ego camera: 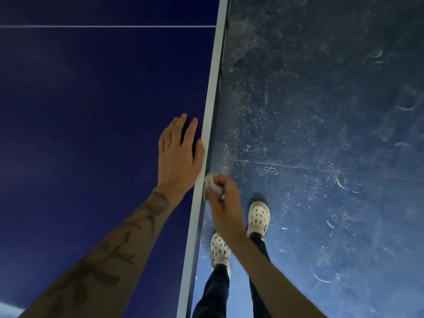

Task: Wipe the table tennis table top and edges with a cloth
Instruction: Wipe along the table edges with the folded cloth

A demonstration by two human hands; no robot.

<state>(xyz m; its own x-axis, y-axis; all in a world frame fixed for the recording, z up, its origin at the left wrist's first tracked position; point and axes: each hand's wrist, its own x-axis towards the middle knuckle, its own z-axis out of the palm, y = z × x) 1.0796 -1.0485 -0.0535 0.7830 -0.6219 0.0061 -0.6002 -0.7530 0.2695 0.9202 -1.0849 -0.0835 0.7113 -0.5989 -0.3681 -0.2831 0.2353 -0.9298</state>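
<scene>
The dark blue table tennis table top (91, 111) fills the left half of the head view. Its white edge band (212, 99) runs from top to bottom through the middle. My left hand (177, 154) lies flat on the top, fingers apart, thumb resting on the white band. Just below it, my right hand (223, 203) is closed around a small crumpled white cloth (212, 185). The cloth is pressed against the side of the table edge.
A white line (103, 26) crosses the table top far ahead. To the right lies a scuffed blue floor (321, 134) with white marks. My feet in white perforated clogs (258, 216) stand close beside the table edge.
</scene>
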